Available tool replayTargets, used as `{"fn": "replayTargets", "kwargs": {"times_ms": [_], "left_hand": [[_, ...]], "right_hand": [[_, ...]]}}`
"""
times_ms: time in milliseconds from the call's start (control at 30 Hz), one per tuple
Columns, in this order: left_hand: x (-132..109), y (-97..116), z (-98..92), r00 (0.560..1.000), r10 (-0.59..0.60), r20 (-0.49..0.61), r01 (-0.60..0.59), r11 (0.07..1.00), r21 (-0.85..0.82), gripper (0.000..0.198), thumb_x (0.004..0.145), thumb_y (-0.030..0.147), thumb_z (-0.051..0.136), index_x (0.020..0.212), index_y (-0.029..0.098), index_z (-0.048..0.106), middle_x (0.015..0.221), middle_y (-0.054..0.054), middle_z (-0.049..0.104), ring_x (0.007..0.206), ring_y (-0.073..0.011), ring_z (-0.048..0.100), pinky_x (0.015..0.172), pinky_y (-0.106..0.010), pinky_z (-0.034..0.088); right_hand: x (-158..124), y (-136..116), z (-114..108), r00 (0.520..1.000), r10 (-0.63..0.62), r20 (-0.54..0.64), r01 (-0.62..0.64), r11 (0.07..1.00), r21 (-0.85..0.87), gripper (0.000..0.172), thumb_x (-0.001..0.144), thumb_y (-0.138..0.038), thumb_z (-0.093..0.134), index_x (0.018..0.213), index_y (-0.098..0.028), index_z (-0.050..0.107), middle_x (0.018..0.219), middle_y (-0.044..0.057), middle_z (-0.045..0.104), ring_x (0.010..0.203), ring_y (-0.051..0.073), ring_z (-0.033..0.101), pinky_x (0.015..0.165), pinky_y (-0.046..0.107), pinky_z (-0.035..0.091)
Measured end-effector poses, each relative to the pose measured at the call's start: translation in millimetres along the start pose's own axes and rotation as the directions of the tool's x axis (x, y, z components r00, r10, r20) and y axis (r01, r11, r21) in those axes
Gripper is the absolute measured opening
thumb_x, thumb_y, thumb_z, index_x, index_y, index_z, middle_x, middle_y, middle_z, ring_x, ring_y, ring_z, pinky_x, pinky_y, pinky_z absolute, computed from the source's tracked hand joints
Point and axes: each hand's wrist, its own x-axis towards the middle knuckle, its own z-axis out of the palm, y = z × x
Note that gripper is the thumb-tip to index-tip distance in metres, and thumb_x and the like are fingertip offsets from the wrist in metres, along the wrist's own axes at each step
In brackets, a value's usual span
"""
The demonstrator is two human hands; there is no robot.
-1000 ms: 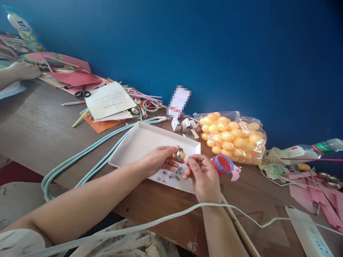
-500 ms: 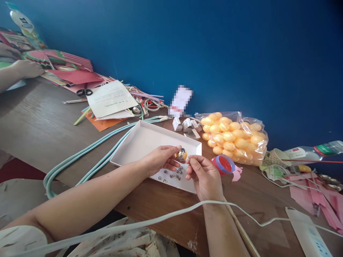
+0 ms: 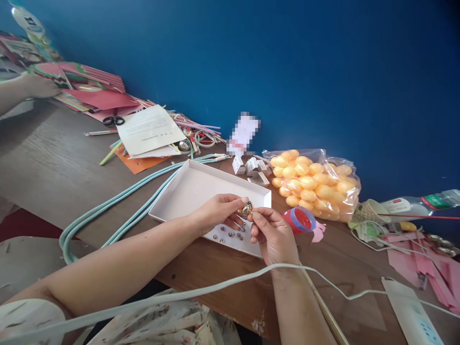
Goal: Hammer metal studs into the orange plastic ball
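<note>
Between my two hands is a shiny gold-and-silver metal ball [image 3: 246, 209]. My left hand [image 3: 224, 211] holds it from the left, thumb on top and fingers curled beneath. My right hand [image 3: 275, 234] is closed in a pinch at the ball's right side, its fingertips meeting the ball; whatever lies in the pinch is too small to make out. Both hands are over the near right corner of a shallow white box lid [image 3: 208, 184]. Several small round metal pieces [image 3: 231, 234] lie in it, below my left fingers.
A bag of orange balls [image 3: 312, 182], a red cup with a blue rim [image 3: 300, 219] and folded labels [image 3: 251, 166] stand close by. Light-blue cords [image 3: 118, 196] lie left. A white cable [image 3: 215, 287] crosses in front. Another person's hand [image 3: 41, 86] rests on papers far left.
My right fingertips have moved onto the ball's right side; before, a small gap showed. The ball has turned slightly in my left hand. The other person's hand at far left has shifted a little.
</note>
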Motion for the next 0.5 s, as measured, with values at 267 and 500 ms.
{"fn": "replayTargets", "kwargs": {"times_ms": [267, 500], "left_hand": [[-0.3, -0.2, 1.1, 1.000, 0.012, -0.006, -0.012, 1.000, 0.018, 0.047, 0.069, 0.058, 0.067, 0.081, 0.012, 0.063, 0.073, -0.005, 0.066, 0.056, -0.0104, 0.057, 0.056, -0.025, 0.051], [-0.9, 1.6, 1.5, 1.000, 0.018, -0.016, -0.017, 0.999, 0.038, 0.047, 0.070, 0.058, 0.066, 0.082, 0.012, 0.062, 0.074, -0.006, 0.066, 0.057, -0.0101, 0.057, 0.057, -0.025, 0.052]], "right_hand": [[2.6, 4.4, -3.3, 0.997, 0.079, 0.023, -0.080, 0.994, 0.073, 0.018, 0.068, -0.026, 0.078, 0.079, -0.018, 0.067, 0.066, -0.002, 0.066, 0.043, 0.004, 0.049, 0.037, 0.013, 0.044], [2.3, 1.1, -0.9, 0.993, 0.112, 0.040, -0.116, 0.985, 0.125, 0.018, 0.067, -0.026, 0.079, 0.076, -0.017, 0.065, 0.066, -0.002, 0.066, 0.043, 0.003, 0.046, 0.036, 0.011, 0.041]]}}
